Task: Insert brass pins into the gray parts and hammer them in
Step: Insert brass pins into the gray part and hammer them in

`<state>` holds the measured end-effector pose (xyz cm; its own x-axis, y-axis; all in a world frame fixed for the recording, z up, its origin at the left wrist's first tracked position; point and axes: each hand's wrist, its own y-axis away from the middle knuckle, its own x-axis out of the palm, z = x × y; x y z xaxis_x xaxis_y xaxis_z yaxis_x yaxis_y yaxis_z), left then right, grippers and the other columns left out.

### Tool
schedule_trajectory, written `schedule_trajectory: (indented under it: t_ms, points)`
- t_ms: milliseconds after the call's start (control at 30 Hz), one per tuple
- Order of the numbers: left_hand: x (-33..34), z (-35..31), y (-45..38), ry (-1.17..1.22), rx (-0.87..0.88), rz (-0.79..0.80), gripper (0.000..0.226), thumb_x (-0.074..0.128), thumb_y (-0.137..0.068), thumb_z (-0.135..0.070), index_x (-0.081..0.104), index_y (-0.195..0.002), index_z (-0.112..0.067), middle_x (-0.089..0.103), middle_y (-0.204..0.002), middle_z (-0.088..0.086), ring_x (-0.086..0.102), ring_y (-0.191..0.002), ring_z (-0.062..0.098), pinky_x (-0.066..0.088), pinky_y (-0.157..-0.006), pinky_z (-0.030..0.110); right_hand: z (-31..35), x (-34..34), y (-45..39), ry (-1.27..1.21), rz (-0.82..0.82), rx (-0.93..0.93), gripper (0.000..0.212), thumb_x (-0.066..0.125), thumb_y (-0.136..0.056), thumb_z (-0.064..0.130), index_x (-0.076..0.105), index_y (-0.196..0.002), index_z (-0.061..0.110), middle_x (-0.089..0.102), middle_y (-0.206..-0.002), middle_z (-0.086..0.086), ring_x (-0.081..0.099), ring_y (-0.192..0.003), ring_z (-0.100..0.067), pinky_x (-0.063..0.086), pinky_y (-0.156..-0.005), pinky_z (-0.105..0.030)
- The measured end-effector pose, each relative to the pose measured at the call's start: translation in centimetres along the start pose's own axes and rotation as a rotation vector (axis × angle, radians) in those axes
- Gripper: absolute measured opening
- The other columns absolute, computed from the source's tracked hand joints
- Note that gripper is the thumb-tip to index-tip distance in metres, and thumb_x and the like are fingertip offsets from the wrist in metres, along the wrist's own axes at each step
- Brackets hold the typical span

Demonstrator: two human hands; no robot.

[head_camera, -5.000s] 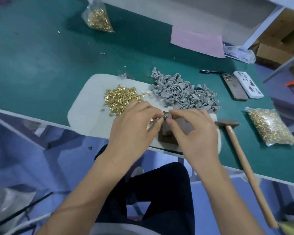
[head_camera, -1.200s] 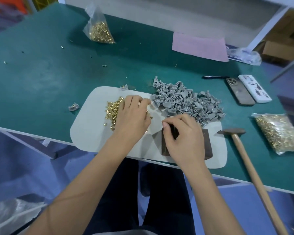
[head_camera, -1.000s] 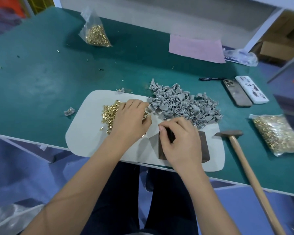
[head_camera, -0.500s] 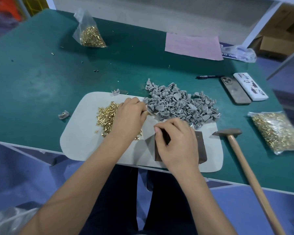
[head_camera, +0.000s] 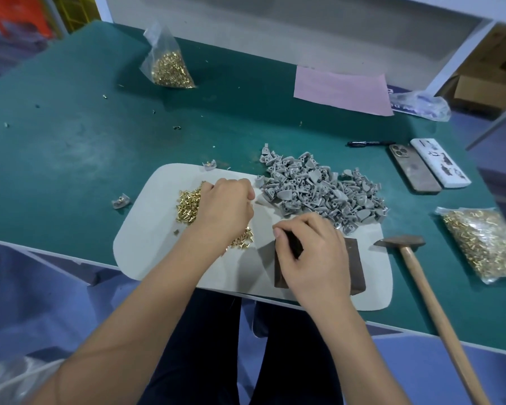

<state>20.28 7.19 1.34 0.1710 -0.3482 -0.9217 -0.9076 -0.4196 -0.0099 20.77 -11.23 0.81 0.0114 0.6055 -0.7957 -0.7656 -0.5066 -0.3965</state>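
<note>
While the left hand (head_camera: 225, 209) lies knuckles-up over the loose heap of brass pins (head_camera: 187, 204) on the pale mat (head_camera: 146, 244), its fingers curl down into them, though I cannot tell whether they pinch one. The right hand (head_camera: 313, 255) grips a small dark piece against the brown block (head_camera: 355, 266). The pile of gray parts (head_camera: 319, 188) sits just beyond, and the hammer (head_camera: 421, 276) lies untouched at the right.

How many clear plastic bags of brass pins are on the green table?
2: one clear plastic bag of brass pins stands at the table's far left, another lies at the right edge, beside the hammer.
</note>
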Motion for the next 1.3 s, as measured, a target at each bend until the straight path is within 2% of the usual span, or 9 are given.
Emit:
schedule_trajectory:
  t_ms: [167,267,367,500,700,933,1000,1100,1300]
  points:
    - [-1.0,-0.8,-0.6,-0.150,-0.008,0.158,0.022,0.051,-0.088,-0.006,0.063,-0.093,-0.024,0.064,-0.108,0.005,0.048,-0.110,0.028,0.031,-0.097,0.042,-0.3,0.0,-1.2,-0.159,0.055,0.040,0.007,0.070,-0.094,0.020,0.076,-0.093,0.023,0.063,-0.093,0.008,0.064,-0.088,-0.017,0.051,-0.083,-0.048]
    - [-0.8,-0.7,0.0,-0.224,0.066,0.062,0.016,0.052,-0.093,-0.011,0.061,-0.101,-0.022,0.059,-0.113,0.003,0.045,-0.112,0.027,0.031,-0.094,0.040,0.0,0.0,-2.1,-0.287,0.065,0.063,0.011,0.067,-0.095,0.018,0.076,-0.099,0.023,0.067,-0.096,0.012,0.064,-0.091,-0.007,0.051,-0.084,-0.031]
    - [-1.0,-0.4,1.4,0.136,0.101,-0.076,0.015,0.050,-0.102,-0.024,0.065,-0.104,-0.021,0.064,-0.108,-0.001,0.051,-0.105,0.025,0.040,-0.091,0.038,0.0,0.1,-2.9,-0.337,0.088,0.095,0.015,0.070,-0.094,0.015,0.075,-0.105,0.025,0.069,-0.097,0.014,0.065,-0.092,-0.008,0.050,-0.082,-0.021]
    - [-1.6,-0.5,3.4,0.684,0.106,0.041,0.018,0.054,-0.102,-0.031,0.067,-0.093,-0.023,0.068,-0.088,-0.010,0.061,-0.083,0.010,0.051,-0.077,0.033,0.1,-0.1,-3.1,-0.500,0.053,0.145,0.023,0.074,-0.091,0.012,0.073,-0.105,0.029,0.072,-0.093,0.017,0.069,-0.092,-0.010,0.048,-0.079,-0.013]
    - [-2.1,-1.4,3.7,0.990,0.077,0.095,0.025,0.063,-0.097,-0.033,0.068,-0.076,-0.021,0.054,-0.049,-0.025,0.045,-0.042,-0.007,0.029,-0.044,0.005,-0.2,-0.6,-3.1,-0.605,-0.052,0.176,0.017,0.076,-0.090,0.011,0.079,-0.102,0.023,0.077,-0.093,0.010,0.071,-0.091,-0.018,0.054,-0.076,-0.028]
    - [-1.5,-1.7,2.5,0.887,0.096,0.060,0.027,0.064,-0.095,-0.043,0.072,-0.076,-0.025,0.060,-0.054,-0.023,0.049,-0.045,-0.007,0.033,-0.046,0.009,-0.8,-0.7,-2.9,-0.614,-0.120,0.247,0.010,0.074,-0.094,0.018,0.078,-0.097,0.027,0.076,-0.090,0.012,0.071,-0.089,-0.014,0.055,-0.079,-0.025]
    - [-0.5,-1.1,1.1,0.706,0.051,-0.065,0.022,0.063,-0.095,-0.044,0.072,-0.083,-0.028,0.068,-0.073,-0.018,0.054,-0.059,-0.002,0.041,-0.055,0.025,-0.9,-0.6,-3.1,-0.615,-0.114,0.292,0.012,0.072,-0.095,0.018,0.075,-0.094,0.029,0.073,-0.088,0.014,0.069,-0.087,-0.012,0.053,-0.079,-0.026]
    - [0.3,-0.2,-1.3,0.250,-0.049,-0.247,0.012,0.061,-0.096,-0.036,0.068,-0.106,-0.033,0.068,-0.097,-0.015,0.057,-0.091,0.006,0.037,-0.066,0.028,-0.8,-0.5,-3.2,-0.612,-0.086,0.310,0.011,0.070,-0.095,0.017,0.073,-0.092,0.027,0.071,-0.085,0.012,0.067,-0.083,-0.011,0.051,-0.075,-0.023]
    - [1.8,-0.3,-4.0,0.082,-0.025,-0.169,0.021,0.063,-0.095,-0.037,0.066,-0.114,-0.029,0.067,-0.105,-0.005,0.054,-0.107,0.021,0.042,-0.073,0.033,-0.6,-0.7,-3.2,-0.618,-0.054,0.286,0.008,0.069,-0.096,0.016,0.073,-0.092,0.022,0.070,-0.084,0.009,0.065,-0.082,-0.012,0.049,-0.072,-0.021]
